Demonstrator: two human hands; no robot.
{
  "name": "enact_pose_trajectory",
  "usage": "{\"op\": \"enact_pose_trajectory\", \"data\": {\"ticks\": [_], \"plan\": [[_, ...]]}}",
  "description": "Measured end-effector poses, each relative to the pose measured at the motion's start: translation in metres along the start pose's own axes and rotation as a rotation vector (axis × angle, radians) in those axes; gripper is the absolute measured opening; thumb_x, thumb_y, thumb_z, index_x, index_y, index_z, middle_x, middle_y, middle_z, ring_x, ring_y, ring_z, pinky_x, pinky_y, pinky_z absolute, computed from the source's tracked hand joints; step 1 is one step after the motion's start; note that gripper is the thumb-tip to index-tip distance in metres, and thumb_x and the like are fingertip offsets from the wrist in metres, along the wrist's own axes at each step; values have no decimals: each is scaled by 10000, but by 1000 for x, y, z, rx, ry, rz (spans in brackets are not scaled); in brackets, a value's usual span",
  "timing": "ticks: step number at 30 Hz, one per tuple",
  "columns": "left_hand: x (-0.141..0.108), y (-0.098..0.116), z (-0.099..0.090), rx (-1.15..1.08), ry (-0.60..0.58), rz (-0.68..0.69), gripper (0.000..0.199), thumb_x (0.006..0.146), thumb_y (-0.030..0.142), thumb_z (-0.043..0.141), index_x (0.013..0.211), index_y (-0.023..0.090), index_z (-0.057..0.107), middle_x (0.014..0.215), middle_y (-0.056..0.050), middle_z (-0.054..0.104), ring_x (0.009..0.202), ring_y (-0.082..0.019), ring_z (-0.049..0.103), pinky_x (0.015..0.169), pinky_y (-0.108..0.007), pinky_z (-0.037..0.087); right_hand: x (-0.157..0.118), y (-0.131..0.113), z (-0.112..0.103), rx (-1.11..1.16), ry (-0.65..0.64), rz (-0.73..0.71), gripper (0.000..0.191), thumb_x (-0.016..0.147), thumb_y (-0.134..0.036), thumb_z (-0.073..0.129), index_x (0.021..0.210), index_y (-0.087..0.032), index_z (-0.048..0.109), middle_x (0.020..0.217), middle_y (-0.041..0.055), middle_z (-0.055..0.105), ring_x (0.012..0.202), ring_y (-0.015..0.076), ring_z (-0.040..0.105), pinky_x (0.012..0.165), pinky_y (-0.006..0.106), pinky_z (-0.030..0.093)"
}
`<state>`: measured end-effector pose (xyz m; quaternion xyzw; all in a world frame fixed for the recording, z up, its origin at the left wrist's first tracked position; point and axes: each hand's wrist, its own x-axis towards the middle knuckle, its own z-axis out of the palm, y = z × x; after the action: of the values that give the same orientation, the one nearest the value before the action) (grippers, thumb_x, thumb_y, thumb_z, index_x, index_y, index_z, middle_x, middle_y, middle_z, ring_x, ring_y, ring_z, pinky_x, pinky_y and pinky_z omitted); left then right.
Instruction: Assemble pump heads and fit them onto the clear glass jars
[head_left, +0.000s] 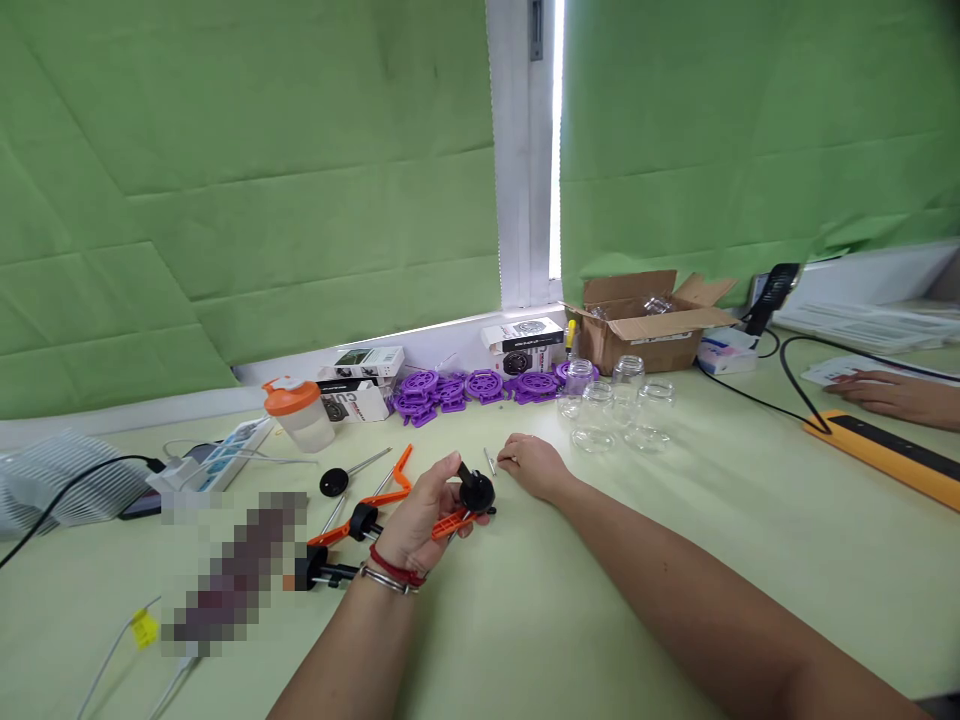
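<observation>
My left hand (431, 515) is closed around a black and orange part (477, 493): a round black piece with a short black stub and an orange arm below it. To its right, my right hand (534, 466) rests on the table with the fingertips drawn together. Those fingertips are beside a small metal pin (490, 461); whether they hold anything is hidden. Left of my left hand lie orange crank arms (401, 470) with metal rods, a black disc (334, 483) on a rod, and black round pieces (364, 521).
Purple wheel-shaped parts (484, 386) and printed boxes (523, 345) line the wall. Several glass jars (598, 415) stand before an open cardboard box (645, 340). An orange-lidded shaker (300, 415) is at left. Another person's hand (892, 395) lies beyond the orange power strip (885, 455).
</observation>
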<state>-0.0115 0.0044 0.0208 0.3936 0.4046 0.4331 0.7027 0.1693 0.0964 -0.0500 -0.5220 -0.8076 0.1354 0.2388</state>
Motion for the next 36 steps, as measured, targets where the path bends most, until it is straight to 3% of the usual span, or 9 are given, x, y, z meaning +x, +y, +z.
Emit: {"op": "enact_pose_trajectory", "data": {"ticks": [4,8,11,15,20,36], "plan": [[1,-3,1,15,-25,-38,452,667,597,616,798,180,501,623,-41,641,477,-163,596,379,-210,289,-1,3,-3,33,-10,29,171,805,-191,533,794,-189,704,905,59,645,808,176,583,706,275,397],[2,-5,1,49,-19,-71,456,661,601,616,802,184,496,598,-29,624,473,-161,594,378,-208,286,-8,-3,-23,177,49,-2,149,826,-222,523,801,-169,660,868,52,619,753,151,559,695,269,421],[3,-6,1,71,-18,-78,459,668,598,608,830,181,504,607,-29,621,468,-155,589,376,-207,284,-18,-21,-46,437,77,-187,130,838,-256,531,804,-177,628,821,33,590,711,133,532,656,255,434],[4,-8,2,110,-21,-85,490,661,614,603,867,178,514,621,-27,609,477,-159,594,369,-206,280,-30,-44,-63,543,-1,-422,91,845,-230,539,824,-192,619,814,22,583,700,123,528,670,258,443],[5,-12,-1,140,-49,-91,499,684,629,574,873,169,531,642,-29,597,508,-166,609,369,-200,283,-34,-50,-61,519,-93,-490,112,857,-185,514,819,-194,618,805,21,597,753,135,554,707,266,455],[3,-11,1,171,-64,-94,509,681,622,583,904,165,552,645,-37,607,511,-169,610,376,-203,290,-33,-49,-62,465,-132,-486,131,839,-121,495,800,-187,602,784,12,581,743,133,546,707,261,445]]}}
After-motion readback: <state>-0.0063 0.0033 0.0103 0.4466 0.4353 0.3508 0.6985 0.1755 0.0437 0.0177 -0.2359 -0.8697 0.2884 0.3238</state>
